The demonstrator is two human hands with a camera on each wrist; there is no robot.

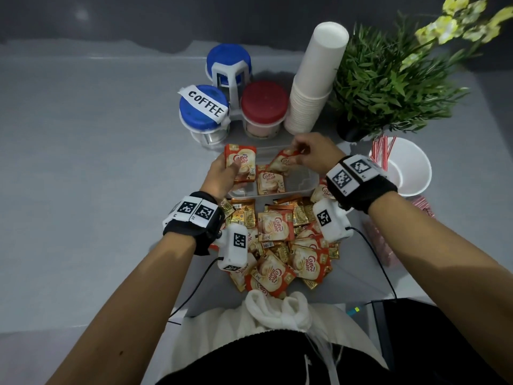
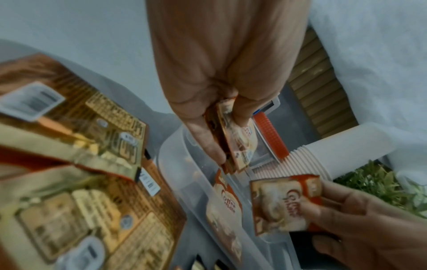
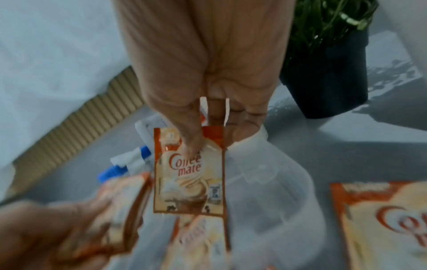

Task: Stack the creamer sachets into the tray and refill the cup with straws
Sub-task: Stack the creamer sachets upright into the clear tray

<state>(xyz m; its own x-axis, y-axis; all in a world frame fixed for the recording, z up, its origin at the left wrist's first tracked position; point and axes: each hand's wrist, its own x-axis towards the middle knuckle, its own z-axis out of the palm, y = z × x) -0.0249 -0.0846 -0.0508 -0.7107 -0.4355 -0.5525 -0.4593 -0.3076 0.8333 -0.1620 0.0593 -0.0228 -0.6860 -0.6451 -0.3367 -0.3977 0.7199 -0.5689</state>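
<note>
One sachet (image 1: 270,182) lies flat in the clear tray (image 1: 305,180). Above it, the left hand (image 1: 222,173) pinches a small stack of sachets (image 1: 241,165) upright, while the right hand (image 1: 313,152), wrist raised, dangles another sachet (image 3: 189,175) by its top edge. Loose sachets (image 1: 277,245) lie piled just before the tray.

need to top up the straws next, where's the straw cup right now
In the head view the straw cup stands at the table's right side, just right of the right hand and in front of the potted plant.
</note>
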